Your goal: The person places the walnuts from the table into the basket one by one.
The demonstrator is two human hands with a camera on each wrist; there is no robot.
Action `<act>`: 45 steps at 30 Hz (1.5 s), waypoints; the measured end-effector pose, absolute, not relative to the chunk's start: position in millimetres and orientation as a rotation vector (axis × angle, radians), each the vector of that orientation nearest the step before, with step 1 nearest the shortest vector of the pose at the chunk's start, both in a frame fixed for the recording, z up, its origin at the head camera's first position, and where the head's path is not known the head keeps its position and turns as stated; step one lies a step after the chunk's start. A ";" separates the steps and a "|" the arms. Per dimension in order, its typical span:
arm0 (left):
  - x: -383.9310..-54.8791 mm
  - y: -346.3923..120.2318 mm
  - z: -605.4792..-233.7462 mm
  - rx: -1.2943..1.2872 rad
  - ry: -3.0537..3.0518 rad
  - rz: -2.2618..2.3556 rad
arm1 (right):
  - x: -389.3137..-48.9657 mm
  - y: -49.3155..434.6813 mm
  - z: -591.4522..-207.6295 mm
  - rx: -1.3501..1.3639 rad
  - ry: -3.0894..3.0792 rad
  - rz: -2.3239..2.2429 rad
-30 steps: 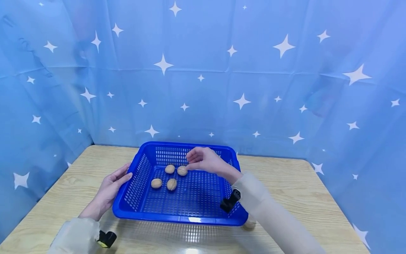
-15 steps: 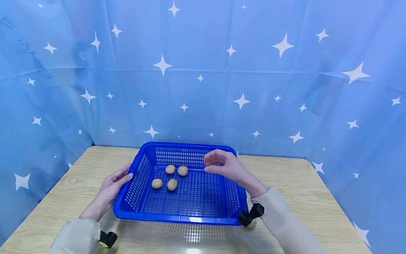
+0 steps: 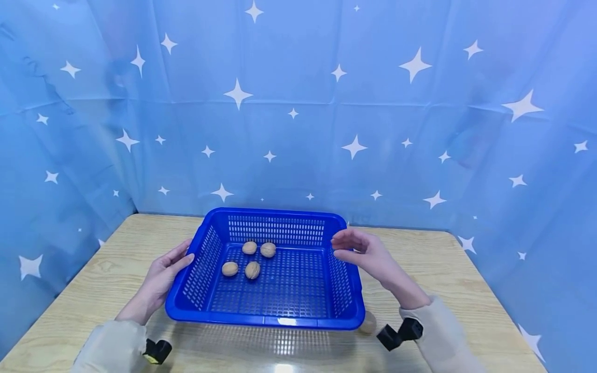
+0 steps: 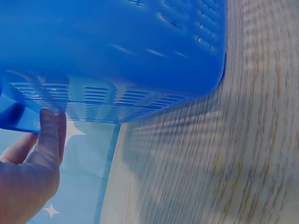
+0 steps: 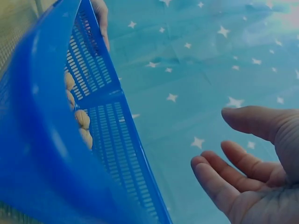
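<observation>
A blue plastic basket (image 3: 266, 319) with slotted walls stands on the table. Several walnuts (image 3: 252, 270) lie on its floor, toward the left and back; the right wrist view shows the same walnuts (image 5: 82, 119) past the near rim. My left hand (image 3: 160, 277) grips the basket's left rim, thumb on top and fingers underneath, as the left wrist view shows from below. Over the right rim is my right hand (image 3: 368, 256), its fingers loosely bent and parted from the thumb. Nothing is between those fingers (image 5: 212, 182) in the right wrist view.
A tan rounded thing (image 3: 368, 323), partly hidden by the basket, sits on the wooden table (image 3: 434, 264) by the basket's front right corner. A blue curtain with white stars (image 3: 298, 129) hangs behind and along the sides of the table.
My right hand has moved away from a walnut, rightward across the basket to its right rim. The left hand and the walnuts have stayed in place.
</observation>
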State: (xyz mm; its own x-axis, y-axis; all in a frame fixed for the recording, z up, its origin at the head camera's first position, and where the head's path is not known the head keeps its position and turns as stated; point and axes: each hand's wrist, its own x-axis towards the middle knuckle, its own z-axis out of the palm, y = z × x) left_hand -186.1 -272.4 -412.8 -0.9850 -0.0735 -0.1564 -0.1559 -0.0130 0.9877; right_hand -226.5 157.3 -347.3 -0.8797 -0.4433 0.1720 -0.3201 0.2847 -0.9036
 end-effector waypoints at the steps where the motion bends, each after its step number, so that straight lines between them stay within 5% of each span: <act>1: -185.7 -272.8 -413.1 -0.249 2.167 2.178 | -225.9 160.3 -348.3 -0.717 2.423 -1.677; 29: -183.0 -272.4 -411.6 -0.259 2.171 2.181 | -233.6 208.0 -412.8 -0.353 2.288 -1.861; 45: -183.0 -272.7 -413.0 -0.252 2.170 2.177 | -241.3 205.1 -451.1 -0.523 2.390 -1.588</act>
State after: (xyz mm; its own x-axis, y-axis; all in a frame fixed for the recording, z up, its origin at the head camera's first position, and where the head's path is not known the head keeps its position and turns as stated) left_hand -183.0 -272.7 -413.0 -0.9851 -0.0744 -0.1553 -0.1551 -0.0088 0.9879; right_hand -241.3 205.1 -451.1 -0.9115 -0.4113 0.0099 -0.1687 0.3515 -0.9209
